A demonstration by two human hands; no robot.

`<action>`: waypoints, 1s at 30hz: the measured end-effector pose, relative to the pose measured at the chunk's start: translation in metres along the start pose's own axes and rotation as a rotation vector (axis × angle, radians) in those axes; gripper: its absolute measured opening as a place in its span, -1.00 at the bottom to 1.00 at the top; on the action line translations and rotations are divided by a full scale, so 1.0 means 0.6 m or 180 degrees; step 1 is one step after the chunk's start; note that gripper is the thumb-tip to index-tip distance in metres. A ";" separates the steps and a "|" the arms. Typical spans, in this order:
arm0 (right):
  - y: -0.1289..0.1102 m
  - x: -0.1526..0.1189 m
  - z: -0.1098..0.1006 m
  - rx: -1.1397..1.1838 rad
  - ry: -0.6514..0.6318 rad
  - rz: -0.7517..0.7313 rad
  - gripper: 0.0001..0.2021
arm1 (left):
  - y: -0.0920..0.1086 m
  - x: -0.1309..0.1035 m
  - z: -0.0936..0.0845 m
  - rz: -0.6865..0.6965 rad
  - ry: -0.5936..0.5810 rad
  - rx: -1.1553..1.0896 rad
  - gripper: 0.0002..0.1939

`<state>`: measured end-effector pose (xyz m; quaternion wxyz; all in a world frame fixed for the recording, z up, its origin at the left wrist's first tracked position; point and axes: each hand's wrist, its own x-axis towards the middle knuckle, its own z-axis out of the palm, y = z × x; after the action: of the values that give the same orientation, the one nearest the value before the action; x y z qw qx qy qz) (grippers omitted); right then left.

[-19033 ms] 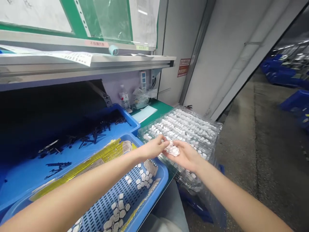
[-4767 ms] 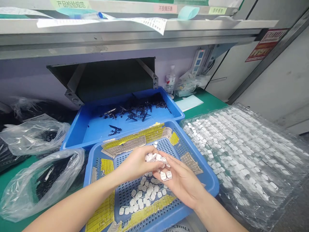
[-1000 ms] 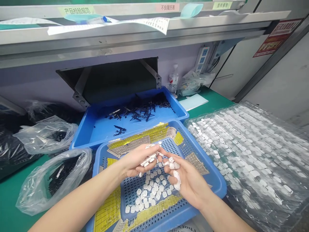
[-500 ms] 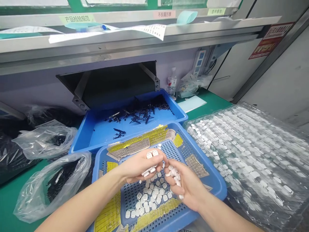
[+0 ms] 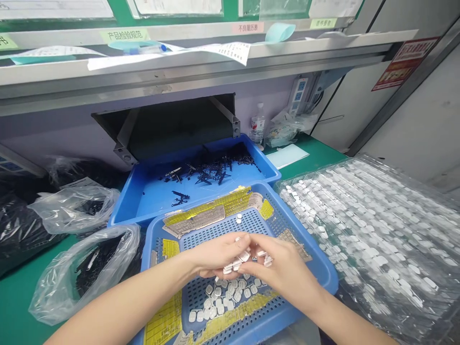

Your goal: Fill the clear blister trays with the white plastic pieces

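My left hand [image 5: 221, 254] is curled around several small white square pieces [image 5: 235, 265], some showing below its fingers. Touching it from the right, my right hand [image 5: 282, 261] holds more white pieces [image 5: 266, 258] between thumb and fingers. Both hands are above a blue perforated basket [image 5: 325, 266] with yellow and grey taped labels inside. A pile of loose white pieces [image 5: 219, 299] lies in the basket beneath them, and a couple more [image 5: 239, 218] rest near its far side.
Behind the basket, a blue tray [image 5: 151, 191] holds black parts [image 5: 212, 170]. Clear bags [image 5: 46, 292] with black parts stand left. Stacked clear trays [image 5: 373, 239] of white pieces fill the right. A bottle [image 5: 258, 125] stands at the back beneath a metal shelf [image 5: 161, 81].
My hands have come together, with my right fingers now against the pieces at my left hand. The camera view has shifted slightly.
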<state>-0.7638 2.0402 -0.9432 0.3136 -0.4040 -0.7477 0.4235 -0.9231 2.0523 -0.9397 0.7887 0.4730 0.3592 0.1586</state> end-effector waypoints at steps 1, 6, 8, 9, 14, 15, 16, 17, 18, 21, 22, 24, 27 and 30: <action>0.002 0.000 0.002 -0.0140 -0.0046 -0.0122 -0.80 | -0.001 0.000 0.001 -0.0041 0.0024 0.0058 -0.55; 0.006 0.002 -0.001 -0.0840 -0.0157 -0.0474 -0.85 | -0.006 0.004 0.000 -0.0304 -0.0041 0.0176 -0.44; 0.008 0.002 -0.007 -0.1063 -0.0250 -0.0615 -0.82 | -0.009 0.007 -0.003 -0.0359 -0.0166 0.0127 -0.38; 0.008 0.003 -0.011 -0.1132 -0.0286 -0.0672 -0.81 | -0.011 0.009 -0.004 -0.0380 -0.0209 0.0087 -0.36; 0.018 0.001 -0.019 -0.0914 -0.0283 -0.0658 -0.76 | -0.020 0.017 -0.010 -0.0472 -0.0391 -0.0197 -0.31; 0.020 0.000 -0.019 -0.0806 -0.0252 -0.0596 -0.77 | -0.021 0.017 -0.010 -0.0489 -0.0426 -0.0229 -0.31; 0.022 -0.001 -0.018 -0.0686 -0.0216 -0.0519 -0.78 | -0.022 0.018 -0.010 -0.0503 -0.0441 -0.0265 -0.30; 0.022 -0.001 -0.018 -0.0544 -0.0170 -0.0418 -0.80 | -0.022 0.017 -0.010 -0.0517 -0.0431 -0.0321 -0.30; 0.022 -0.001 -0.019 -0.0356 -0.0125 -0.0279 -0.82 | -0.021 0.017 -0.010 -0.0543 -0.0415 -0.0390 -0.30; 0.017 -0.003 -0.028 0.0552 -0.0038 0.0461 -0.89 | -0.015 0.015 -0.007 -0.0526 -0.0395 -0.0604 -0.36; 0.016 -0.005 -0.033 0.0992 -0.0007 0.0781 -0.89 | -0.012 0.015 -0.007 -0.0521 -0.0374 -0.0665 -0.41; 0.017 -0.011 -0.046 0.1988 0.0094 0.1330 -0.86 | -0.008 0.016 -0.006 -0.0577 -0.0304 -0.0742 -0.55; 0.025 -0.025 -0.062 0.3432 0.0250 0.1699 -0.81 | -0.006 0.019 -0.007 -0.0562 -0.0294 -0.0908 -0.75; 0.035 -0.037 -0.065 0.4505 0.0225 0.1684 -0.80 | -0.006 0.020 -0.005 -0.0388 -0.0393 -0.0976 -0.65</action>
<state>-0.7148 2.0423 -0.9472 0.4098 -0.2856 -0.1650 0.8505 -0.9176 2.0595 -0.9487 0.8803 0.3334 0.3096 0.1341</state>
